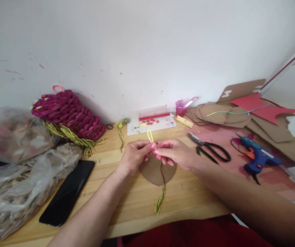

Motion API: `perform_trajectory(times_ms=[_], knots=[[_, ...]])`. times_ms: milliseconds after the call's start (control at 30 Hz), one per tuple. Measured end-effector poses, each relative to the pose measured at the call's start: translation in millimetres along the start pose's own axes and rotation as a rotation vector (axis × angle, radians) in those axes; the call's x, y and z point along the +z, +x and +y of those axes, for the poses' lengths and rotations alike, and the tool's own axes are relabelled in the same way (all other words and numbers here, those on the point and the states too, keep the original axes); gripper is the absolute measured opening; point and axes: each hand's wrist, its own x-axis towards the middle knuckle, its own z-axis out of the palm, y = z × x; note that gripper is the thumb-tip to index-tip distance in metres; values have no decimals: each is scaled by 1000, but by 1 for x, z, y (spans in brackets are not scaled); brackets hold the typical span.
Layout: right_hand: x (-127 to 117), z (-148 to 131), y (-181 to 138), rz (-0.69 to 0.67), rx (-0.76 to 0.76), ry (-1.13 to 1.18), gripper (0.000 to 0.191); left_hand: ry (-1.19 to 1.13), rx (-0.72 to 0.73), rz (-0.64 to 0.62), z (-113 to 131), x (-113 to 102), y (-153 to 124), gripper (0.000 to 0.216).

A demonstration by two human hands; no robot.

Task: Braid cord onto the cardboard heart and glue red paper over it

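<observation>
Reference: the round brown cardboard disc [148,172], laid flat on the pale wooden tabletop [134,209].

Far left of disc: a clear plastic bag of tan pieces [34,192], then a flat black phone [67,193]. Behind-left of disc, a magenta bundle of thick braided yarn [70,115] is leaned against the wall.

Over disc's far-left edge: left hand [134,156]. Grip pinched, thumb against fingertips, on the base of a bright yellow cord loop [150,136]. Loop is stood up out of the grip, beyond disc's far edge.

Across disc: a thin dark cord [163,175], dropped from under the right fingers, ending in an olive-green tassel [159,201] just past disc's near edge.

Over disc's far-right edge: right hand [177,154]. Grip pressed together right beside the left one, seemingly on the loop's lower ends; exact contact is hidden. Whether loop and dark cord are joined can't be told.

Handling, as judged: loop base best pinned firmly by the left grip, strands worked by the right in small, even pulls; loop shouldn't be twisted, tassel best left slack.

Right of disc: black-handled scissors [202,143], then a blue glue gun [259,157].
</observation>
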Motion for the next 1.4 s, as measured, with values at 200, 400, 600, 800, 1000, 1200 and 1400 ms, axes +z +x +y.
perform_trajectory(times_ms=[200,400,600,800,1000,1200,1400], knots=[[2,-4,-3,73,12,-84,16,2,-38,-19,0,-2,1,36],[4,-4,-2,92,10,-164,15,15,-30,4,0,1,-1,34],[2,-3,-2,65,17,-174,14,-10,-35,16,0,4,-1,34],[2,-3,-2,69,4,-113,16,-82,-85,38,3,2,-1,41],[4,-5,-2,104,3,-128,15,-74,-68,36,5,4,-1,41],[3,-1,-1,124,17,-168,15,-24,-40,55,2,5,-2,37],[2,5,0,142,-49,-236,15,-15,-61,107,-2,8,-3,35]])
